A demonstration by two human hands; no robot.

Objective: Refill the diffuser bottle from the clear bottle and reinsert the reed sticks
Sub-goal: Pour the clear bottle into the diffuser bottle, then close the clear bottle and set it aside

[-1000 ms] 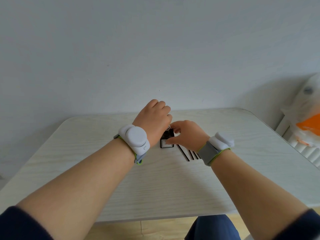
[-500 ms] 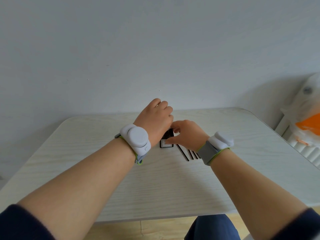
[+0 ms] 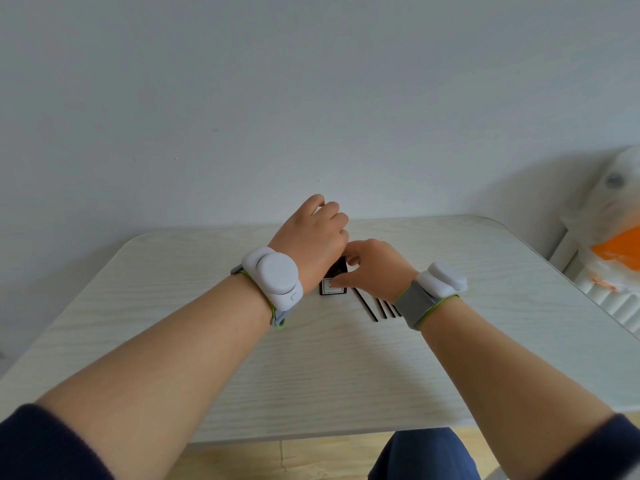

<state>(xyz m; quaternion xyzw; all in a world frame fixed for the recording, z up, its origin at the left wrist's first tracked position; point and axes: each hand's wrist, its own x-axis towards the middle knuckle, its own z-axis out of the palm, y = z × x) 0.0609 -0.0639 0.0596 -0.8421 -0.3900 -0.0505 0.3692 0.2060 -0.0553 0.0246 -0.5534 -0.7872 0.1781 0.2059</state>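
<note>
A small dark diffuser bottle [image 3: 333, 285] with a white label stands at the middle of the pale wooden table [image 3: 166, 292]. My right hand [image 3: 375, 268] grips it from the right, with the thumb on its front. My left hand [image 3: 313, 242] hovers over the bottle's top with curled fingers. Whatever is under that palm is hidden, and no clear bottle shows anywhere. Several dark reed sticks [image 3: 371, 310] lie flat on the table just right of the bottle, their far ends covered by my right wrist.
The table's back edge meets a plain wall. At the far right a white and orange bag [image 3: 614, 251] rests on a white radiator [image 3: 609, 301]. My knee shows below the table's front edge.
My left hand has risen slightly above the diffuser bottle. My right hand has stayed on the bottle, and the reed sticks have not moved.
</note>
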